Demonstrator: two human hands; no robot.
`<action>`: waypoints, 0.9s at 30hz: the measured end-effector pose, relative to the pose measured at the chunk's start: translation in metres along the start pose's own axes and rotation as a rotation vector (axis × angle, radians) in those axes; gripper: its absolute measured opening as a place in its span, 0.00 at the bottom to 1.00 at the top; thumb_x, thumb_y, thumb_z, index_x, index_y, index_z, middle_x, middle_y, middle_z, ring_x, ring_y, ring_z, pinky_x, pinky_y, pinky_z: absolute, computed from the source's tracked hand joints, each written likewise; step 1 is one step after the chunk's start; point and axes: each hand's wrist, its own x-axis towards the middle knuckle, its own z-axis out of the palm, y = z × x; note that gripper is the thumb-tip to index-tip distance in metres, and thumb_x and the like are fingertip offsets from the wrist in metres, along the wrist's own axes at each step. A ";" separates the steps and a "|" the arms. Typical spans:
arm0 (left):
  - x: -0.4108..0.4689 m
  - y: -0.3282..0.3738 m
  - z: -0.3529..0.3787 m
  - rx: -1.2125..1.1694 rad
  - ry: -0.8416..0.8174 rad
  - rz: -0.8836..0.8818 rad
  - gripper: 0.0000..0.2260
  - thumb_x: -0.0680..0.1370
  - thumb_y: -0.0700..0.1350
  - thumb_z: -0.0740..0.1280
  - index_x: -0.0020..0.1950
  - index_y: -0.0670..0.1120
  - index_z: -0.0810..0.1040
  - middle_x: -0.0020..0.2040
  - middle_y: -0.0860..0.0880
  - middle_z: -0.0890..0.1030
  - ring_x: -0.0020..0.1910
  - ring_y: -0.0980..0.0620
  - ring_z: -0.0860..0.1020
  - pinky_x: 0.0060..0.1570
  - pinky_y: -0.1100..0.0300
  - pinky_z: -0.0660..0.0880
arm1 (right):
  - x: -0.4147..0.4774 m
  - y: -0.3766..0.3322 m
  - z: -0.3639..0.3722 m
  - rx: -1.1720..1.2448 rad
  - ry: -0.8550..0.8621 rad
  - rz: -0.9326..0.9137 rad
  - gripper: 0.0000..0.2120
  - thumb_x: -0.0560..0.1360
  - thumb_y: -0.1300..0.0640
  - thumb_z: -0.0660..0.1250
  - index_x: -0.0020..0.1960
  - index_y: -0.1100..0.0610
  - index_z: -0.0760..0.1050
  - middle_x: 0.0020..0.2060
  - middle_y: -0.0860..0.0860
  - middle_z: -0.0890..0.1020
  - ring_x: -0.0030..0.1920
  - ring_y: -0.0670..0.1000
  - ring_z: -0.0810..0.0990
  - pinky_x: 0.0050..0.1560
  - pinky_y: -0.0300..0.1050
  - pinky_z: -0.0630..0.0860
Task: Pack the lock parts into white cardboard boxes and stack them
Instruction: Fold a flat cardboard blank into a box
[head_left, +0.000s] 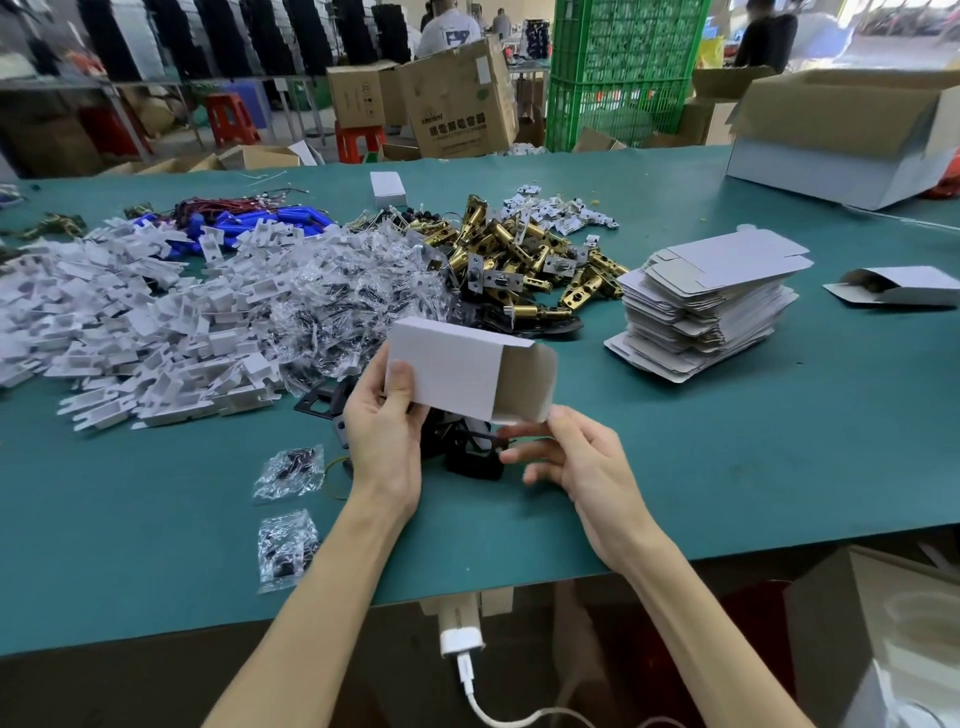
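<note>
My left hand (384, 431) grips a small white cardboard box (457, 366) by its closed end, thumb across its top face, lifted above the table. The box's open end points right and its end flap (543, 379) stands open. My right hand (571, 457) is just below that open end, thumb touching the flap's lower edge, fingers spread and relaxed over black lock parts (467, 452) lying on the green table (727, 467). Whether the right fingers hold a part is unclear. A stack of flat unfolded boxes (711, 306) lies to the right.
Behind my hands lie piles of white plastic pieces (130, 322), clear screw bags (353, 291), brass latches (519, 249) and blue batteries (260, 223). Two screw bags (288, 519) sit near the front edge. A large open carton (852, 135) stands at the far right, and a half-folded box (898, 286) lies in front of it.
</note>
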 end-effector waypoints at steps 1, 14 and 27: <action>-0.001 -0.001 0.001 0.069 0.036 0.055 0.17 0.85 0.43 0.63 0.74 0.42 0.74 0.69 0.42 0.79 0.65 0.48 0.79 0.65 0.52 0.79 | 0.000 -0.001 -0.001 0.014 0.027 -0.001 0.15 0.87 0.55 0.56 0.59 0.62 0.78 0.48 0.62 0.86 0.37 0.55 0.85 0.31 0.40 0.76; -0.025 -0.017 0.010 0.922 -0.688 0.900 0.20 0.79 0.29 0.70 0.70 0.39 0.78 0.70 0.44 0.75 0.74 0.46 0.72 0.73 0.51 0.70 | 0.001 -0.008 -0.001 0.234 -0.052 0.000 0.29 0.81 0.38 0.58 0.70 0.60 0.74 0.61 0.61 0.83 0.60 0.61 0.83 0.55 0.52 0.82; -0.022 -0.010 0.013 0.612 -0.583 0.280 0.25 0.77 0.57 0.74 0.71 0.51 0.74 0.74 0.49 0.74 0.71 0.52 0.76 0.59 0.56 0.82 | 0.000 -0.008 -0.003 0.245 -0.096 -0.022 0.23 0.76 0.58 0.69 0.70 0.59 0.69 0.62 0.57 0.83 0.61 0.56 0.82 0.63 0.52 0.79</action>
